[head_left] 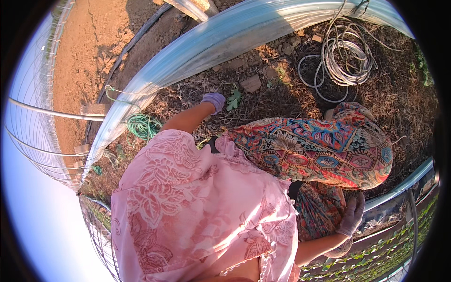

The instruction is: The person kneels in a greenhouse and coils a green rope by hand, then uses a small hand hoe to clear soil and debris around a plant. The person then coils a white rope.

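My left hand (214,102), in a lavender glove, reaches down to the ground beside a small green plant with lobed leaves (234,100). Its fingertips are hidden, so I cannot make out whether anything is in them. In a similar glove, my right hand (352,215) lies against the lower leg of my patterned trousers (317,155), fingers extended and nothing seen in them. Dry plant litter (271,105) covers the soil around the left hand. A flat stone or brick piece (251,83) lies a little beyond the plant.
Bluish plastic sheeting (197,46) curves along one side. A coil of pale rope (347,63) and a green rope bundle (141,126) lie on the ground. Metal hoops (53,112) rise beyond the sheeting. Rows of green plants (366,257) grow on the right side.
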The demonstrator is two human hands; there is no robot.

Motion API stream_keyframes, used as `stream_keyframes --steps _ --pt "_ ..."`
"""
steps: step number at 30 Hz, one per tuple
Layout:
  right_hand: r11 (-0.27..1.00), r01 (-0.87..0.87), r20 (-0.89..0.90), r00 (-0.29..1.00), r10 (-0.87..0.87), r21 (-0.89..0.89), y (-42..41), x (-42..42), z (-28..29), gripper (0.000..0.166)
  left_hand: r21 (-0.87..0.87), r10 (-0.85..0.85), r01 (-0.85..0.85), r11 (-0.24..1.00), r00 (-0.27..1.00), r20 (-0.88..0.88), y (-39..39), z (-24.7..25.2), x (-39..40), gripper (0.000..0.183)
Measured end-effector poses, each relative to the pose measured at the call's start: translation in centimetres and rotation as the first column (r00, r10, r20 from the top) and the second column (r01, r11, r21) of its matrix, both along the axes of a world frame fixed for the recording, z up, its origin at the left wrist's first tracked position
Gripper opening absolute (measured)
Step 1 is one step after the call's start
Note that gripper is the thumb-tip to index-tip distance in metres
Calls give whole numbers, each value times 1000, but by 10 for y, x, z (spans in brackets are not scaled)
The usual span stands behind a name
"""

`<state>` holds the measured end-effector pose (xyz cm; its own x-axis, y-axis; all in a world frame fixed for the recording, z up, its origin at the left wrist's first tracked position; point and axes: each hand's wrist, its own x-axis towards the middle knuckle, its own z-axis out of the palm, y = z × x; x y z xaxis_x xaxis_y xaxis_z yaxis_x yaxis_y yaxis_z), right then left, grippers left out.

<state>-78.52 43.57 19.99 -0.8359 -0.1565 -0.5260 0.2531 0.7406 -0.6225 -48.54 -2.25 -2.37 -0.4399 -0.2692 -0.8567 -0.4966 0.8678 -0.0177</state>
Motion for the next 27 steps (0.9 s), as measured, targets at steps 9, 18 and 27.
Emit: stream_keyframes --steps 9,18,27 --pt "1000 -20 162 986 23 -22 11 -3 -33 40 150 439 -429 891 898 -39 8 35 52 36" --pt "996 -10 4 1000 10 91 -32 11 3 38 -160 128 -182 970 945 -300 -31 -27 -20 27" --pt "991 -114 -16 993 115 70 -18 28 -6 36 135 357 -348 928 720 -596 -28 12 34 23"
